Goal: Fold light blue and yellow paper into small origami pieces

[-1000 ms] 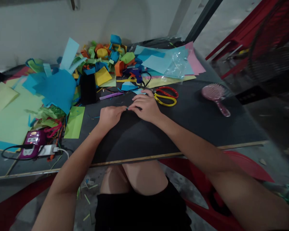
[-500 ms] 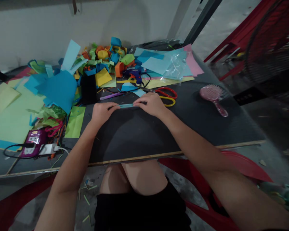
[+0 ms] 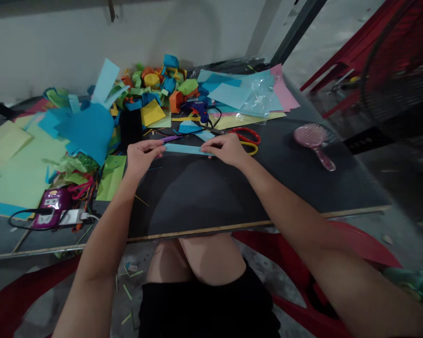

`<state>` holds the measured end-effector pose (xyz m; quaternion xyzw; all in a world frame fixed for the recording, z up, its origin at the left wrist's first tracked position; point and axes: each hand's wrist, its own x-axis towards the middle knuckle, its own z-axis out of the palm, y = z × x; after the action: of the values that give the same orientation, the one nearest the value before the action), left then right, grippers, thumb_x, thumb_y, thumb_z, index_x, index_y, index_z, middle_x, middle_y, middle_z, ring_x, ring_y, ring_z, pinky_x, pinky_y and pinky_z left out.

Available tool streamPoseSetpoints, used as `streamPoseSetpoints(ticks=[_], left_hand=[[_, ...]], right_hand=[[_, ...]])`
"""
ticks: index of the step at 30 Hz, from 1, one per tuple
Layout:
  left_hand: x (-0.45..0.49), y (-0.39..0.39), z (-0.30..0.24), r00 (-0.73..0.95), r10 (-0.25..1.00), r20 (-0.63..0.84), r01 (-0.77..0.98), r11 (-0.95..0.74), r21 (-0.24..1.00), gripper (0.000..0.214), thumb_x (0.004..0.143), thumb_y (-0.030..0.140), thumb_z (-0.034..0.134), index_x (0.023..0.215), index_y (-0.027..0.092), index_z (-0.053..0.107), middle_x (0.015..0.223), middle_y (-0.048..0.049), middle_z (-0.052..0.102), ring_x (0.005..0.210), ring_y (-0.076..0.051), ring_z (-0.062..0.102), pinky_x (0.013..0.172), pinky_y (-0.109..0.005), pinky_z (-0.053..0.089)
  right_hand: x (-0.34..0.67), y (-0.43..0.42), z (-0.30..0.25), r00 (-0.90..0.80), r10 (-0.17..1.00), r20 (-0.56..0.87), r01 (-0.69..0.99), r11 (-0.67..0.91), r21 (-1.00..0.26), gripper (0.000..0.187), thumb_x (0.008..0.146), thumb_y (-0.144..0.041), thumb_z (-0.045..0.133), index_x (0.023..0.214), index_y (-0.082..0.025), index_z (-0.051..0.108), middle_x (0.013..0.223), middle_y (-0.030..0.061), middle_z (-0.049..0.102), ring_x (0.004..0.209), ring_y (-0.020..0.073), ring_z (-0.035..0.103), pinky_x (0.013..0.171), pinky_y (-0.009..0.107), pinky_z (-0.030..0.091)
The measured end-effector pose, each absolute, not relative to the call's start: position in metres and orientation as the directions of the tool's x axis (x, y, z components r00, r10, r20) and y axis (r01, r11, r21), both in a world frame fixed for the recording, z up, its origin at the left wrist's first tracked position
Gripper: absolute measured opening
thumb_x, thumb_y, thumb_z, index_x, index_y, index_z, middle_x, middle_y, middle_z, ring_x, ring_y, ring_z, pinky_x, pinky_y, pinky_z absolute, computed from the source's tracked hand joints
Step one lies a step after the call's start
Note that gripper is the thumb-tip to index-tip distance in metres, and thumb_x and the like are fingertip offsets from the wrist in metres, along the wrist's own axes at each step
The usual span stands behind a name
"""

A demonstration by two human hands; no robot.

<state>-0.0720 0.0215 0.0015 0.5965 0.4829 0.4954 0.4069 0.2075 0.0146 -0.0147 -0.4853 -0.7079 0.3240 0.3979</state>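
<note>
A light blue paper strip is stretched between my two hands above the dark table. My left hand pinches its left end between thumb and fingers. At the other end, my right hand grips the strip the same way. Just behind my right hand lie scissors with red and yellow handles, their blades partly covered by the hand. A purple stick-like piece rests behind the strip, near my left fingers.
Folded coloured paper pieces are heaped at the back, beside a blue glue gun. Blue sheets lie back right, a pink hairbrush at right. At left are a purple power socket and a green sheet.
My hands have moved a little apart, the left one going left and up. More of the blue strip now shows between them, its broad face turned toward me.
</note>
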Motion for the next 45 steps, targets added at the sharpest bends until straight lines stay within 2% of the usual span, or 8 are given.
streamPoseSetpoints(ticks=[4, 7, 11, 15, 21, 30, 37, 45], left_hand=[[-0.071, 0.022, 0.0, 0.022, 0.966, 0.257, 0.163, -0.257, 0.953, 0.042, 0.059, 0.031, 0.087, 0.097, 0.016, 0.077, 0.086, -0.006, 0.078, 0.083, -0.018, 0.073, 0.081, -0.031, 0.061], [-0.069, 0.021, 0.0, 0.018, 0.971, 0.24, 0.134, -0.24, 0.961, 0.043, 0.061, 0.03, 0.086, 0.101, 0.016, 0.076, 0.089, -0.0067, 0.078, 0.088, -0.02, 0.074, 0.084, -0.032, 0.061], [-0.064, 0.016, 0.001, 0.036, 0.978, 0.207, 0.107, -0.209, 0.972, 0.041, 0.065, 0.031, 0.085, 0.102, 0.016, 0.076, 0.085, -0.0059, 0.077, 0.082, -0.018, 0.073, 0.078, -0.03, 0.061], [-0.06, 0.013, 0.001, -0.008, 0.978, 0.207, 0.075, -0.206, 0.976, 0.026, 0.069, 0.032, 0.082, 0.089, 0.016, 0.078, 0.07, -0.0023, 0.074, 0.065, -0.013, 0.069, 0.068, -0.027, 0.059], [-0.058, 0.014, 0.001, -0.053, 0.978, 0.203, 0.043, -0.201, 0.979, 0.019, 0.067, 0.029, 0.083, 0.08, 0.017, 0.078, 0.064, -0.0005, 0.071, 0.058, -0.009, 0.065, 0.058, -0.022, 0.053], [-0.06, 0.014, 0.0, -0.052, 0.982, 0.182, 0.085, -0.177, 0.98, 0.023, 0.066, 0.035, 0.083, 0.076, 0.016, 0.075, 0.061, -0.0005, 0.069, 0.056, -0.009, 0.062, 0.055, -0.021, 0.049], [-0.059, 0.015, -0.003, 0.077, 0.983, 0.164, 0.077, -0.17, 0.982, 0.035, 0.066, 0.043, 0.083, 0.087, 0.016, 0.076, 0.067, -0.0024, 0.071, 0.062, -0.012, 0.065, 0.057, -0.023, 0.05], [-0.057, 0.014, -0.001, 0.064, 0.986, 0.155, 0.079, -0.159, 0.984, 0.036, 0.066, 0.045, 0.082, 0.088, 0.016, 0.078, 0.068, -0.0033, 0.072, 0.061, -0.012, 0.065, 0.057, -0.022, 0.051]], right_hand=[[0.205, 0.013, -0.012, -0.136, 0.927, 0.349, 0.431, 0.372, -0.822, 0.02, 0.079, -0.041, 0.075, 0.074, -0.022, 0.079, 0.069, 0.0024, 0.075, 0.053, 0.0158, 0.067, 0.056, 0.03, 0.055], [0.203, 0.011, -0.01, -0.095, 0.911, 0.402, 0.44, 0.4, -0.804, 0.018, 0.08, -0.04, 0.074, 0.074, -0.023, 0.078, 0.069, 0.0017, 0.075, 0.054, 0.016, 0.067, 0.058, 0.031, 0.056], [0.2, 0.01, -0.012, -0.117, 0.892, 0.436, 0.449, 0.44, -0.778, 0.016, 0.081, -0.037, 0.073, 0.075, -0.023, 0.078, 0.071, 0.0023, 0.075, 0.056, 0.0161, 0.067, 0.059, 0.031, 0.055], [0.197, 0.009, -0.014, -0.167, 0.891, 0.422, 0.452, 0.45, -0.771, 0.017, 0.082, -0.038, 0.072, 0.078, -0.023, 0.079, 0.069, 0.0019, 0.075, 0.057, 0.0161, 0.067, 0.061, 0.031, 0.055], [0.196, 0.007, -0.011, -0.185, 0.883, 0.432, 0.483, 0.465, -0.742, 0.018, 0.084, -0.04, 0.071, 0.079, -0.024, 0.079, 0.065, 0.0011, 0.073, 0.058, 0.016, 0.066, 0.061, 0.031, 0.053], [0.197, 0.007, -0.011, -0.181, 0.885, 0.43, 0.481, 0.461, -0.746, 0.013, 0.082, -0.035, 0.072, 0.078, -0.025, 0.079, 0.068, 0.0004, 0.075, 0.059, 0.0162, 0.067, 0.063, 0.031, 0.054], [0.197, 0.008, -0.015, -0.222, 0.868, 0.444, 0.495, 0.493, -0.715, 0.012, 0.083, -0.035, 0.072, 0.08, -0.026, 0.08, 0.07, 0.0002, 0.076, 0.062, 0.0167, 0.069, 0.063, 0.031, 0.054], [0.196, 0.007, -0.014, -0.252, 0.867, 0.429, 0.507, 0.496, -0.705, 0.012, 0.084, -0.034, 0.071, 0.081, -0.026, 0.08, 0.073, 0.0009, 0.076, 0.062, 0.0167, 0.068, 0.063, 0.032, 0.053]])
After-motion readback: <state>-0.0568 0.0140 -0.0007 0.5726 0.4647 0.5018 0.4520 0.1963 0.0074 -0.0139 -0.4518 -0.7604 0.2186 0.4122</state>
